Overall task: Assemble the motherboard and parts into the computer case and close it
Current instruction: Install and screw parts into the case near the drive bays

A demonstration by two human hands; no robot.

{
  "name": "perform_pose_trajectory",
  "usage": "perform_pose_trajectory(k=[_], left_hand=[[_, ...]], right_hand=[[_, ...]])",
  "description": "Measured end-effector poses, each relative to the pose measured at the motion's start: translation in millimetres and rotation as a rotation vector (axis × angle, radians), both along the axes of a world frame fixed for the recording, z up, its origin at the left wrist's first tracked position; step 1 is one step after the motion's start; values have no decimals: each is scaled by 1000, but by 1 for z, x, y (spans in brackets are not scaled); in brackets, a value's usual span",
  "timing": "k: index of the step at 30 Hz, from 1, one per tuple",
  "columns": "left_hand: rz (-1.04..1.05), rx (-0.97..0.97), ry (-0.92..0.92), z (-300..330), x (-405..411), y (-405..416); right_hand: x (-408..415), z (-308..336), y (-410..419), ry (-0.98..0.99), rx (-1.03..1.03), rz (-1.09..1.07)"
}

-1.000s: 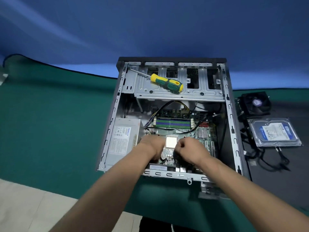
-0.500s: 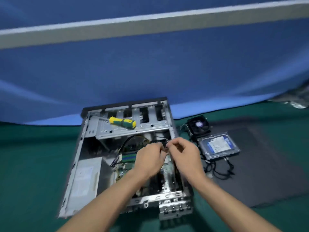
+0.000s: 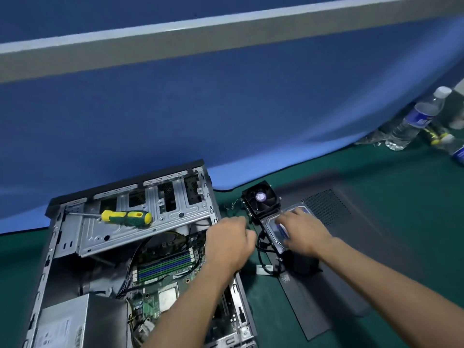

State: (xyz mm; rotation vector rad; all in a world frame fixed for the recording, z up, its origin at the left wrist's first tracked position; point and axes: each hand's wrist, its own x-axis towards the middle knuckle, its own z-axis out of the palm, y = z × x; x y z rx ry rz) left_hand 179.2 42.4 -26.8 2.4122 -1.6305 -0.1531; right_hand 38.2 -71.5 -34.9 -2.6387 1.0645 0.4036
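Observation:
The open computer case (image 3: 54,247) lies flat at lower left, with the green motherboard (image 3: 163,272) and its memory slots inside. My left hand (image 3: 229,243) hovers over the case's right edge with its fingers curled; its palm side is hidden. My right hand (image 3: 302,231) lies on top of the hard drive (image 3: 272,226) just right of the case, fingers over the label and thumb at the near edge. A black cooler fan (image 3: 261,199) sits right behind the drive. Black cables (image 3: 262,257) trail from it.
A yellow-green screwdriver (image 3: 126,217) rests on the metal drive bay (image 3: 140,228). The power supply (image 3: 82,322) fills the case's near left corner. The dark side panel (image 3: 334,280) lies on the green mat to the right. Plastic water bottles (image 3: 414,119) stand far right against the blue backdrop.
Both hands came up out of the case and moved right. My right hand now covers the hard drive, and my left hand sits over the case's right edge. The view swung up and right.

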Motion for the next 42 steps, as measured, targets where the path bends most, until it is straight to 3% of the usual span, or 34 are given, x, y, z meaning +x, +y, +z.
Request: perform_pose_trajectory(k=[5, 8, 16, 24, 30, 33, 37, 39, 42], left_hand=[[28, -7, -12, -4, 0, -3], [16, -45, -2, -2, 1, -2], [22, -154, -40, -1, 0, -2], [79, -187, -35, -6, 1, -2], [103, -146, 163, -4, 2, 3], [209, -178, 424, 5, 3, 6], [409, -296, 942, 34, 17, 10], [422, -290, 1009, 53, 27, 16], [407, -307, 1049, 80, 41, 29]], right_hand=[[15, -35, -17, 393, -68, 246], [21, -50, -22, 492, -120, 303], [20, -61, -31, 495, -237, 387], [12, -49, -32, 314, -298, 411], [1, 3, -21, 60, -127, 254], [7, 38, -13, -183, 21, 116], [28, 91, -1, -595, 415, -109], [42, 115, 6, -718, 670, -199], [58, 140, 18, -854, 1161, -145]])
